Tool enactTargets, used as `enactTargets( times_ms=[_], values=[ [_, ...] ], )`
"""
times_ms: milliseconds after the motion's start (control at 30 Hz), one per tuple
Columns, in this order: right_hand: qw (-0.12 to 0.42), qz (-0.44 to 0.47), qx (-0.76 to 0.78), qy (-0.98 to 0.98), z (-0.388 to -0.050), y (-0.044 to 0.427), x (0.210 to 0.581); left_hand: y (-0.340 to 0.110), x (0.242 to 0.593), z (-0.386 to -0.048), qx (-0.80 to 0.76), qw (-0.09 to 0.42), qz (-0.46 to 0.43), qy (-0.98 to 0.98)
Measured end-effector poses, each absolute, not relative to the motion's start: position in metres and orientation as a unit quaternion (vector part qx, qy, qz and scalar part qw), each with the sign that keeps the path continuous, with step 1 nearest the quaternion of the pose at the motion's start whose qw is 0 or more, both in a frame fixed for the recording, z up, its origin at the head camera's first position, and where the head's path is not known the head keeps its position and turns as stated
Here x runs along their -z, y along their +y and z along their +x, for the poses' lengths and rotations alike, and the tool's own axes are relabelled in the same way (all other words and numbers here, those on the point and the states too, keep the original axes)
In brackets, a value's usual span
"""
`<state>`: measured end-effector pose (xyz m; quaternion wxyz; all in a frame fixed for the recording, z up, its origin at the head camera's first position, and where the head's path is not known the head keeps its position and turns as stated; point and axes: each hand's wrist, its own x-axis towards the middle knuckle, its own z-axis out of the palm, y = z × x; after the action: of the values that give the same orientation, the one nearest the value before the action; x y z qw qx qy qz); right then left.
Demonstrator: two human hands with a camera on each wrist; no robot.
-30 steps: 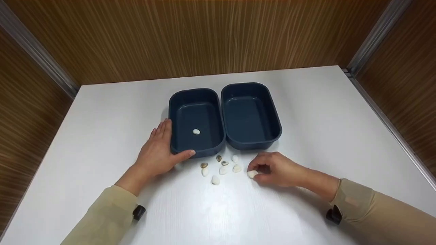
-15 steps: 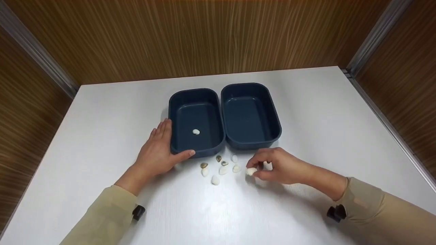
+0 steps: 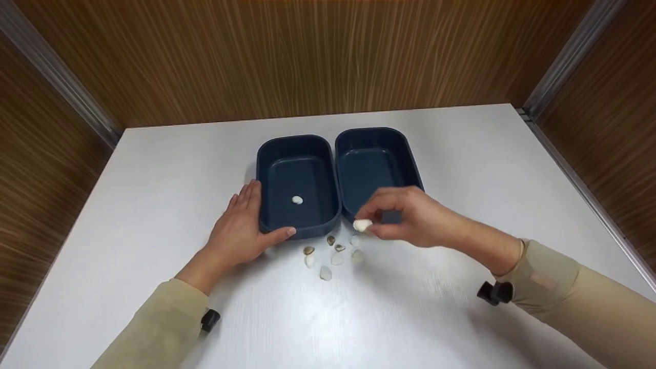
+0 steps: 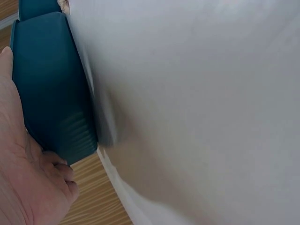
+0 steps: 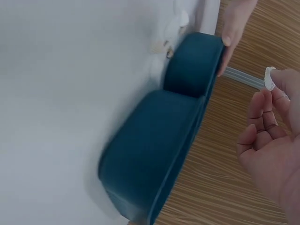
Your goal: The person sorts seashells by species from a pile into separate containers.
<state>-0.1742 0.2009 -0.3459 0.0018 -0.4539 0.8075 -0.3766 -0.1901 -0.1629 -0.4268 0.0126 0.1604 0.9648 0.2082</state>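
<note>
My right hand pinches a white seashell between thumb and fingertips, raised over the near edge of the right blue bin. The right wrist view shows the ridged shell at the fingertips, the other fingers loosely curled. My left hand rests against the left blue bin, fingers straight along its left side and thumb on the near rim. One white shell lies inside that bin. In front of the bins lie several white shells and a few brown ones.
The two bins stand side by side on a white table. A wood-grain panel rises behind the table, with more panels at left and right. Black wrist devices sit at both sleeves.
My right hand has lifted the white shell off the table and carried it up and forward toward the right bin. My left hand stays in place against the left bin.
</note>
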Motion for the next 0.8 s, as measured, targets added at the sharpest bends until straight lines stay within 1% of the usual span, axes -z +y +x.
enactTargets(
  times_ms=[367, 533, 800],
  values=[
    [-0.025, -0.438, 0.403, 0.804, -0.205, 0.175, 0.326, -0.160, 0.426, -0.191, -0.210, 0.012, 0.161, 0.964],
    [-0.028, -0.419, 0.415, 0.807, -0.221, 0.160, 0.330, -0.162, 0.427, -0.190, -0.211, 0.020, 0.154, 0.965],
    [-0.012, -0.373, 0.432, 0.821, -0.244, 0.142, 0.346, -0.163, 0.425, -0.190, -0.204, 0.022, 0.157, 0.966]
  ],
)
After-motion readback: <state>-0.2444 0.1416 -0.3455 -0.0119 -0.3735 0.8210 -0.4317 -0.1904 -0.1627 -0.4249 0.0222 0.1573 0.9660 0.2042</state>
